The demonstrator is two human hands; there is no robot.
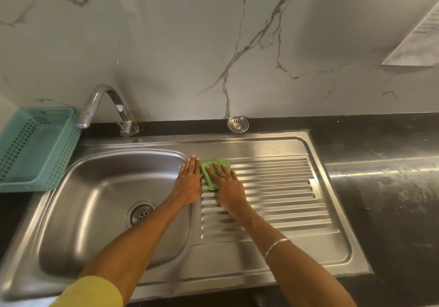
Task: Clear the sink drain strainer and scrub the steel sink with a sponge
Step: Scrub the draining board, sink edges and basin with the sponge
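Note:
The steel sink (99,188) has a bowl on the left and a ribbed drainboard (280,188) on the right. A green sponge (209,176) lies at the drainboard's far left corner. My right hand (228,185) presses flat on the sponge with straight fingers. My left hand (188,180) rests flat on the ridge between bowl and drainboard, right beside the sponge. The drain (141,214) in the bowl floor shows its open holes. The round steel strainer (238,124) lies on the black counter behind the sink.
A curved tap (104,107) stands behind the bowl. A teal perforated basket (35,149) sits on the counter to the left. Black counter (384,188) extends right of the sink. A marble wall rises behind, with a paper sheet (420,33) stuck at upper right.

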